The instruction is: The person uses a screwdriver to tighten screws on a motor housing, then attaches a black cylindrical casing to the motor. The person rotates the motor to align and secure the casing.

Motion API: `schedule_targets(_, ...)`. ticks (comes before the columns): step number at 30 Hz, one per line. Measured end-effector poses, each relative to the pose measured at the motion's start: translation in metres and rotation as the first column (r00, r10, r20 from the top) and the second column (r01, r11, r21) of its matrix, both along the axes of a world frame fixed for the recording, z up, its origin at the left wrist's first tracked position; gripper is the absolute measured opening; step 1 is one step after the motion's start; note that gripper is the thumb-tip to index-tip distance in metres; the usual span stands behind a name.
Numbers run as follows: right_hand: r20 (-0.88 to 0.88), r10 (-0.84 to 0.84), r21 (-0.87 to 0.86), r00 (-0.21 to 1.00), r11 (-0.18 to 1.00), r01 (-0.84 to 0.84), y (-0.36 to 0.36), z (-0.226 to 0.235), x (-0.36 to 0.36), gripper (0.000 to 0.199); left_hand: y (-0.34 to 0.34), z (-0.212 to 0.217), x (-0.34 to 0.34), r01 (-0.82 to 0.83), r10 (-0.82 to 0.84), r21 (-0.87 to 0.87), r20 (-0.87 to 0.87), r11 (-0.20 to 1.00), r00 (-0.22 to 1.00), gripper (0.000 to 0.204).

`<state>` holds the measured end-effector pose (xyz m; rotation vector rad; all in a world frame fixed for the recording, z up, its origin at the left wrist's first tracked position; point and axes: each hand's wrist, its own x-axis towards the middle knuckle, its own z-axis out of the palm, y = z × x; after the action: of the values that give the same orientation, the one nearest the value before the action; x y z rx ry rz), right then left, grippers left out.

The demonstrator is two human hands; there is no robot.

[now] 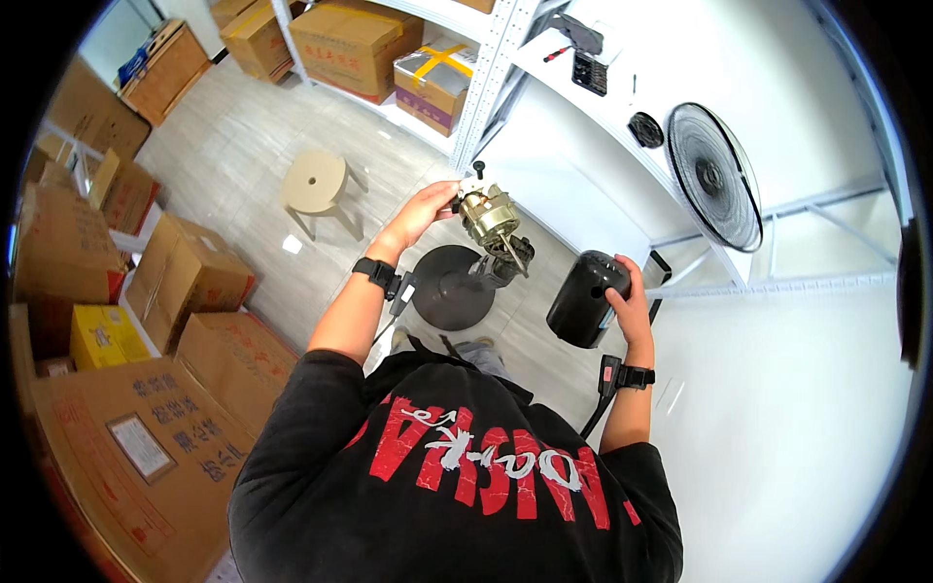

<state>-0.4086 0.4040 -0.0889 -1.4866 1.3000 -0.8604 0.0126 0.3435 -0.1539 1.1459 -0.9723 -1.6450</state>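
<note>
brown cardboard boxes (194, 282) left of left hand (420, 212), motor (486, 216)

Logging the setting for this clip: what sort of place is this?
Probably a stockroom or small warehouse used as a repair bench: stacked cardboard boxes line the floor, more fill a metal shelving rack, and a fan guard lies on a white worktable.
</note>
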Motion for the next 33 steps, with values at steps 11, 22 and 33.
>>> schedule_targets(11,-0.006,-0.069,0.044,0.998,0.997,0.069,0.061,-0.004,0.011,0.066,0.014,-0.023,0.014,0.082,-0.109,-0.186,-0.139,0.979,0.984,0.061)
schedule_targets(22,-0.024,-0.156,0.01,0.987,0.988,0.156,0.068,-0.015,0.019,0.068,-0.037,-0.025,0.047,0.271,-0.268,-0.133,0.037,0.953,0.963,0.053)
schedule_targets(33,0.042,-0.659,0.018,0.751,0.752,0.659,0.12,-0.002,0.113,0.058,-0.11,-0.014,0.046,0.749,-0.636,-0.253,0.406,0.612,0.656,0.057)
